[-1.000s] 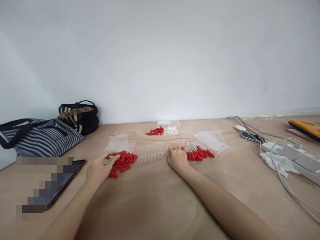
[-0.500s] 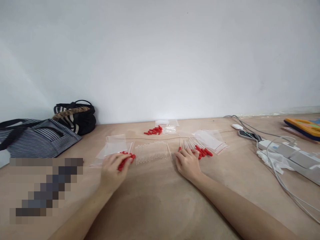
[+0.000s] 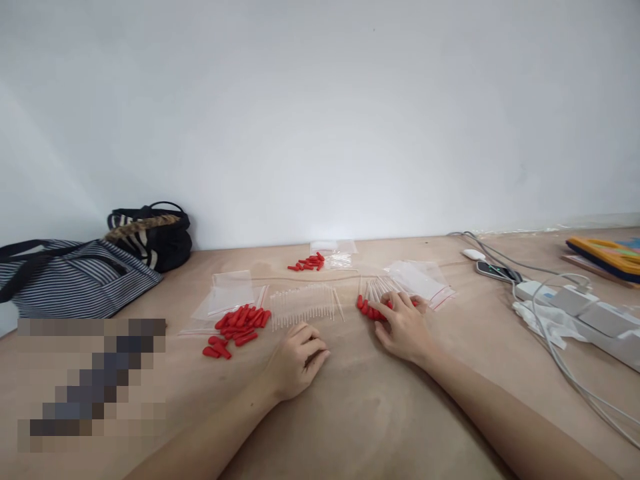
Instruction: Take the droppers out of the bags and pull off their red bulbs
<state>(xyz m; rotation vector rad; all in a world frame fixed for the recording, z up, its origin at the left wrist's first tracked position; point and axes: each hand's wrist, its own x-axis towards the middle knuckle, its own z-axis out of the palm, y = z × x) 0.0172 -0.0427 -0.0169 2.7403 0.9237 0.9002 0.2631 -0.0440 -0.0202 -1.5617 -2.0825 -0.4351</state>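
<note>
My left hand point(image 3: 299, 360) rests on the table in front of a row of thin white sticks point(image 3: 303, 305). Its fingers are loosely bent and slightly apart, with nothing visible in them. To its left lies a loose pile of small red tapered caps point(image 3: 243, 320). My right hand point(image 3: 404, 327) lies with fingers spread over a fan of white sticks with red ends point(image 3: 369, 309), touching the red ends and partly hiding them. A single white stick point(image 3: 339, 305) stands apart between the row and the fan.
Clear plastic bags lie behind the left pile point(image 3: 231, 291) and behind the fan point(image 3: 423, 280). Farther back are more red caps point(image 3: 307, 262) and short white sticks point(image 3: 341, 261). Striped bag point(image 3: 83, 280) and black bag point(image 3: 167, 240) stand left; a power strip point(image 3: 580, 310) with cables lies right.
My left hand has left the red cap pile and moved right, toward the middle; the caps now lie uncovered and spread. My right hand has shifted right, over the red ends.
</note>
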